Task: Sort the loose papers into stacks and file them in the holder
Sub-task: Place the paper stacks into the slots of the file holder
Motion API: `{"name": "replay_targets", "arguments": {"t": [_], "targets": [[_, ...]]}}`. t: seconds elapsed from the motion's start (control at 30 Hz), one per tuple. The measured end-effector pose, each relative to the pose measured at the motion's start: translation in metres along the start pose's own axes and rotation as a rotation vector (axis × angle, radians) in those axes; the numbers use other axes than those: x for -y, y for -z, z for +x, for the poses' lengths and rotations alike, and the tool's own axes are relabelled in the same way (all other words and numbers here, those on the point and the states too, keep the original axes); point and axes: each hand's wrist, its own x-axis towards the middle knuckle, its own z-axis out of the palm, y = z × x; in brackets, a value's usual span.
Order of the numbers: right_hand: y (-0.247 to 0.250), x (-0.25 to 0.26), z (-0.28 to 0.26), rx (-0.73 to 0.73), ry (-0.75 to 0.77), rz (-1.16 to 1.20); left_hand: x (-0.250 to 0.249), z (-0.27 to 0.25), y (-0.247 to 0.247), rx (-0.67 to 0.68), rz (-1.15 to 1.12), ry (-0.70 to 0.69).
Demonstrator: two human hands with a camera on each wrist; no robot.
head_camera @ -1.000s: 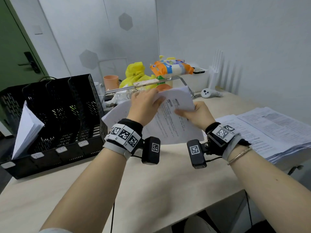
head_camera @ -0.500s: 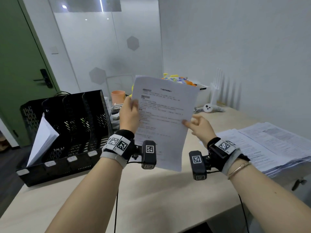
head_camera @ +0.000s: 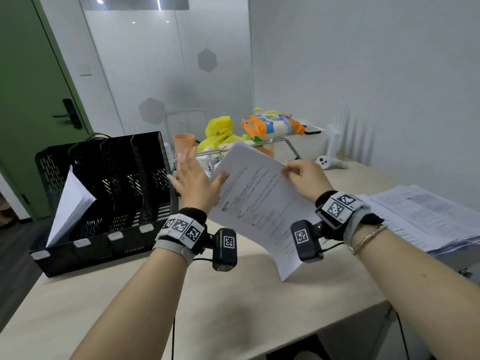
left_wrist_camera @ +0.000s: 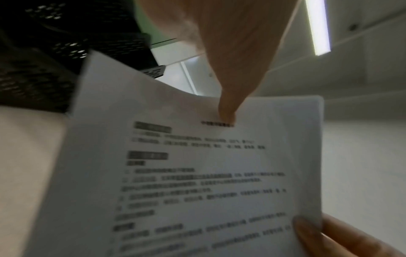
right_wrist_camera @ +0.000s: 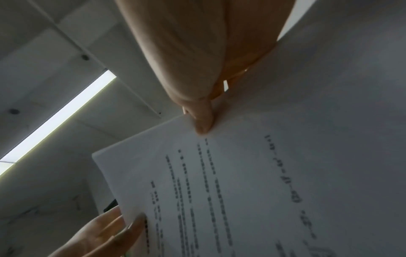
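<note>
Item: printed sheet (head_camera: 257, 203), being pinched at its far edge by the right hand (head_camera: 306, 178), left hand (head_camera: 193, 183) flat-fingered, thumb steadying; keep it taut while steering it to the black holder (head_camera: 104, 193) at the table's left edge.

The sheet (head_camera: 255, 201) was white with black print. The holder (head_camera: 109, 193) was black perforated mesh; the counter (head_camera: 233, 307) pale beige. The cup (head_camera: 184, 143) was orange.

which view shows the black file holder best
The head view: the whole black file holder stands on the desk, its slots visible, with a white paper bundle leaning in the leftmost one. The left wrist view catches only a dark, blurred mesh corner behind the held sheet. The right wrist view shows none of it.
</note>
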Motion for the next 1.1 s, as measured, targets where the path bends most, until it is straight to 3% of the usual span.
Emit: {"name": "replay_targets", "arguments": {"t": [0.07,0.13,0.23,0.33,0.4,0.47,0.57,0.77,0.9,1.0,1.1], "targets": [[-0.001,0.008,0.0,0.067,0.009,-0.035,-0.002,0.0,-0.001,0.189,-0.151,-0.08],[-0.002,0.015,-0.002,0.059,-0.001,-0.101,0.001,-0.003,0.0,0.309,-0.297,-0.063],[-0.001,0.015,-0.01,-0.045,-0.075,-0.371,0.01,-0.01,-0.002,0.277,-0.341,-0.045],[0.0,0.0,-0.023,-0.111,-0.259,-0.545,0.022,-0.015,-0.002,0.231,-0.379,0.014],[-0.001,-0.018,-0.03,-0.19,-0.373,-0.388,0.03,-0.018,0.0,0.223,-0.454,0.055],[-0.006,-0.037,-0.035,-0.25,-0.453,-0.044,0.042,-0.019,0.0,0.204,-0.513,0.086],[-0.015,-0.045,-0.043,-0.173,-0.494,0.308,0.054,-0.02,-0.001,0.179,-0.587,0.12],[-0.025,-0.035,-0.043,-0.155,-0.372,0.388,0.071,-0.016,-0.005,0.157,-0.648,0.194],[-0.033,-0.046,-0.054,0.021,-0.422,0.327,0.078,-0.021,-0.01,0.166,-0.526,0.258],[-0.037,-0.045,-0.059,0.093,-0.365,0.244,0.086,-0.025,-0.013,0.125,-0.46,0.176],[-0.032,-0.038,-0.054,0.037,-0.373,0.285,0.08,-0.021,-0.012,0.033,-0.404,0.11]]}}
